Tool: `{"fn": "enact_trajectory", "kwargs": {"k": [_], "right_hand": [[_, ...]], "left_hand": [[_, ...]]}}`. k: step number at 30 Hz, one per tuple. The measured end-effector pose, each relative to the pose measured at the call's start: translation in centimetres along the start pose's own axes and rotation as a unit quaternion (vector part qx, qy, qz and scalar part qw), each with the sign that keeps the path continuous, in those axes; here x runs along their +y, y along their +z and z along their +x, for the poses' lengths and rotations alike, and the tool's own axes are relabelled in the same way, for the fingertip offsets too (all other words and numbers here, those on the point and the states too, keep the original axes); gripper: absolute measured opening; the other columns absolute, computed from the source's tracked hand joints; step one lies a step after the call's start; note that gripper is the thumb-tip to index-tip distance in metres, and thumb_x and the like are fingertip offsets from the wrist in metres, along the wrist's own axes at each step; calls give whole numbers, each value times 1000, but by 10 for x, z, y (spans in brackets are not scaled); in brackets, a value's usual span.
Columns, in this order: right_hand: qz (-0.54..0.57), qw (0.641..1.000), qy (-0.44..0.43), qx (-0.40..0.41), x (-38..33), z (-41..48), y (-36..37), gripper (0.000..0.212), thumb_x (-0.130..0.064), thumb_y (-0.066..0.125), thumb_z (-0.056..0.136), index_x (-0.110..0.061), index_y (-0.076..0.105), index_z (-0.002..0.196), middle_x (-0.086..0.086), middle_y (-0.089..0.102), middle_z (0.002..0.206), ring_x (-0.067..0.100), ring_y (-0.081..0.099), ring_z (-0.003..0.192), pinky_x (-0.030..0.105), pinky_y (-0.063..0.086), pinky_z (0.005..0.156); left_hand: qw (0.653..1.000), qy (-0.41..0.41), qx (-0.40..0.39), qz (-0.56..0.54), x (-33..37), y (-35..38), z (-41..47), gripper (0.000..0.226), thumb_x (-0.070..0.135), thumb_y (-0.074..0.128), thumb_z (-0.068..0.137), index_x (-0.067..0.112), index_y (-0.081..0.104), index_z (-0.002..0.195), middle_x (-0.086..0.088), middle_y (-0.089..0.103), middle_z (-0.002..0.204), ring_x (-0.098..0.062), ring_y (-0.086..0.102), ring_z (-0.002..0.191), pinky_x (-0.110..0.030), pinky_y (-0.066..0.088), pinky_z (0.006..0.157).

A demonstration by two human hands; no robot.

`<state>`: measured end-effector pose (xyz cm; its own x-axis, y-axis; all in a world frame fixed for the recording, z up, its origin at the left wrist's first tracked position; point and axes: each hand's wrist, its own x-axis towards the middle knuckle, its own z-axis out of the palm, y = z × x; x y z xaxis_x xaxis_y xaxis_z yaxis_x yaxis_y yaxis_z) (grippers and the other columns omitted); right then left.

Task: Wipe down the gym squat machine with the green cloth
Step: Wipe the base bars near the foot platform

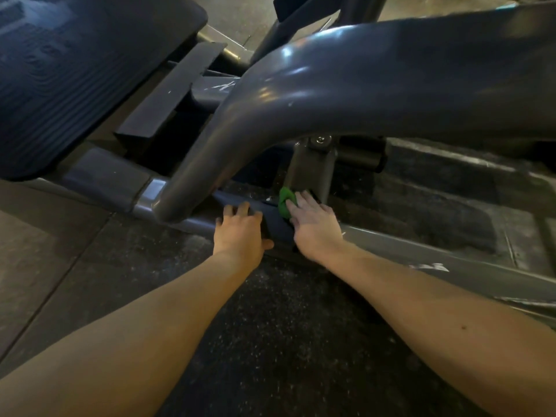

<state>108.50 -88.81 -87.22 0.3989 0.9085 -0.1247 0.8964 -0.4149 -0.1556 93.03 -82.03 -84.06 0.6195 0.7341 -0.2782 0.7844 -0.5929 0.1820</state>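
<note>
Two bare forearms reach forward from the bottom edge over one dark speckled rubber floor (270, 332) toward the squat machine (376, 82). One low frame rail (451, 260) of the machine runs across just above the floor, and both hands meet it side by side, slightly apart. One left hand (240, 231) grips that rail, its fingers curled over the far edge and its thumb on the near side. One right hand (314, 225) lays nearly straight fingers on the single green cloth (283, 203), pressing the bunched cloth against the rail at the foot of one short grey upright post (310, 168); its thumb is hidden. One bolt (320, 139) sits on top of that post. One thick curved grey tube arches over both hands, and one dark ribbed pad (60, 73) fills the upper left.
</note>
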Motion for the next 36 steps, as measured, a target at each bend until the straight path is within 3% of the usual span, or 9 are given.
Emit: {"fn": "enact_trajectory", "kwargs": {"k": [4,10,14,19,22,26,30,33,36], "right_hand": [[13,998,54,-10,35,69,-15,62,-13,48,99,-18,29,159,5,16,168,24,9,156,44,21,123],[1,997,56,-43,51,120,-21,59,-9,37,104,-7,19,160,16,6,168,38,4,155,47,3,127],[1,999,37,-9,34,77,-15,56,-19,40,103,-13,30,158,12,15,167,32,9,155,44,17,125],[34,998,-55,-25,1,-33,-4,52,-19,39,107,-17,29,158,3,10,169,20,4,156,37,6,125],[5,994,-100,-37,15,-43,-10,53,-22,37,108,-20,26,160,0,7,170,16,0,156,32,-1,124],[-44,997,-53,-22,40,26,-18,51,-19,31,108,-8,26,158,9,11,169,31,0,156,41,-6,125],[-1,998,52,-22,39,73,-8,63,-18,37,102,-14,17,161,10,2,169,31,-3,156,46,10,127],[22,999,-11,21,5,35,0,55,-19,42,101,-16,36,156,8,20,167,28,12,155,46,15,126],[44,995,-88,-5,-12,-23,3,53,-15,44,103,-17,36,156,5,18,168,21,10,156,37,7,125]], "left_hand": [[1000,7,0,-24,-4,-1,2,68,46,67,93,23,42,152,-1,33,152,-32,25,142,-53,38,113],[1000,11,-10,-17,-3,-4,0,65,48,64,95,22,42,151,-2,32,151,-33,25,142,-53,37,113],[1000,16,-7,-12,-5,-2,1,65,48,66,94,23,43,150,-2,34,150,-33,26,140,-53,39,111],[1000,13,-14,-1,-4,-2,1,66,46,68,93,24,44,150,-3,32,151,-35,27,140,-53,40,108],[1000,13,-5,-9,-3,-1,1,67,47,68,93,25,42,151,-2,31,152,-35,27,141,-53,40,111],[1000,19,6,-21,-6,-1,2,66,47,67,93,26,42,151,-1,32,151,-34,28,140,-54,40,112],[1000,17,12,-21,-6,1,2,66,47,67,94,26,42,151,-2,32,152,-34,26,142,-54,39,111],[1000,20,18,-5,-11,3,3,66,48,67,93,28,43,151,0,33,150,-33,27,139,-52,42,106],[999,23,24,0,-16,5,4,67,52,67,91,31,44,150,2,33,150,-32,28,138,-50,45,100]]}}
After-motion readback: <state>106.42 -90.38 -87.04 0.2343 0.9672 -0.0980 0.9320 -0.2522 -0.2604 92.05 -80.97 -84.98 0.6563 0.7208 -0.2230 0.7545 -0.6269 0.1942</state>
